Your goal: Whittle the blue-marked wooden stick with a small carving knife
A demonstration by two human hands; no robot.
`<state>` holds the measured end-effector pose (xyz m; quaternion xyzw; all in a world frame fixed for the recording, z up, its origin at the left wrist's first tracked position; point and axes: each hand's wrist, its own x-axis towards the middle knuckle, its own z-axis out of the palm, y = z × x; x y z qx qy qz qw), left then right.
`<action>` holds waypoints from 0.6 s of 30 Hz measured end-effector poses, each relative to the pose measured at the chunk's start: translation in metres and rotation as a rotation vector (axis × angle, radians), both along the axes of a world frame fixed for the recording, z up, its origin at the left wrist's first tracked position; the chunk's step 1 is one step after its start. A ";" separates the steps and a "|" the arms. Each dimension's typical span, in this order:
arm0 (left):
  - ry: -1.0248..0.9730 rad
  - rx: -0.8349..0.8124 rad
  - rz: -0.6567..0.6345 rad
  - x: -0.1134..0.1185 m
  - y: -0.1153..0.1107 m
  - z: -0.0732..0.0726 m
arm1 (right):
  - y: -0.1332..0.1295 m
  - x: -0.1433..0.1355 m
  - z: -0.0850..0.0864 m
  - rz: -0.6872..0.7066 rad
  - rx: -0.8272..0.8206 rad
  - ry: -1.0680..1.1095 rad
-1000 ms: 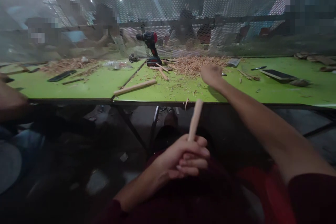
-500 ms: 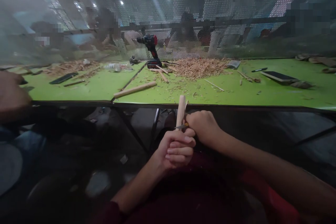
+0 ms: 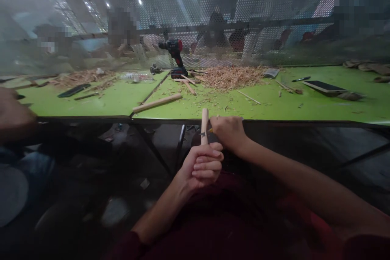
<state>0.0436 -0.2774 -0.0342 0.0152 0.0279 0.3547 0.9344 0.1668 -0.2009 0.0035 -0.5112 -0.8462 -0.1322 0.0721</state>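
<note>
My left hand (image 3: 205, 166) is wrapped round the lower part of a pale wooden stick (image 3: 204, 126), which points up and away from me in front of the table edge. My right hand (image 3: 230, 132) is closed on a small knife (image 3: 211, 130); a bit of its yellow handle shows, and its dark blade lies across the stick above my left fist. Most of the knife is hidden by the fingers. On the green table (image 3: 274, 107) just beyond lie wood chips and a second rounded wooden stick (image 3: 157, 102).
A cordless drill (image 3: 175, 57) stands beside a heap of wood shavings (image 3: 234, 78). Phones (image 3: 324, 87) lie at right and left (image 3: 74, 90), with a pen (image 3: 301, 79) near the right one. A perforated screen (image 3: 189, 20) rises behind. Another person's hand (image 3: 15, 109) is at far left.
My right hand and the knife have moved away from me along the stick, from close to my left fist towards its far end. The stick has shifted slightly left.
</note>
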 end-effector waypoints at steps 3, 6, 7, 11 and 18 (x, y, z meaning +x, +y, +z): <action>0.012 0.004 -0.030 0.003 -0.005 0.001 | 0.026 0.001 0.012 -0.076 -0.032 0.042; 0.014 0.070 -0.156 0.008 -0.011 0.000 | 0.066 0.008 0.032 -0.187 -0.054 0.071; 0.014 0.092 -0.186 0.008 -0.013 -0.001 | 0.079 0.013 0.039 -0.239 -0.063 0.080; -0.037 0.062 -0.111 0.007 -0.012 -0.009 | 0.100 0.030 0.051 -0.316 -0.084 0.113; -0.081 0.084 -0.071 0.010 -0.009 -0.020 | 0.008 0.023 0.022 -0.016 -0.153 0.131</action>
